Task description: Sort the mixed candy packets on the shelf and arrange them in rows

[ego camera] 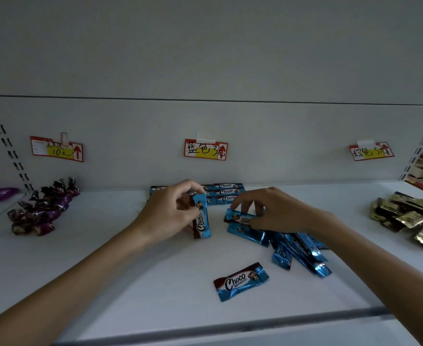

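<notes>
white shelf (pixel 105 283): left hand (pixel 170 211) grips 1 choco packet (pixel 203 224) (blue wrapper), right hand (pixel 267 211) pinches 1 pile-top packet (pixel 239 219).

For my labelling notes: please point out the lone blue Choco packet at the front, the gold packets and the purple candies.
lone blue Choco packet (pixel 238 282): head view, wrapper middle, on the logo.
gold packets (pixel 409 218): head view, middle of the pile.
purple candies (pixel 41 209): head view, middle of the pile.
</notes>
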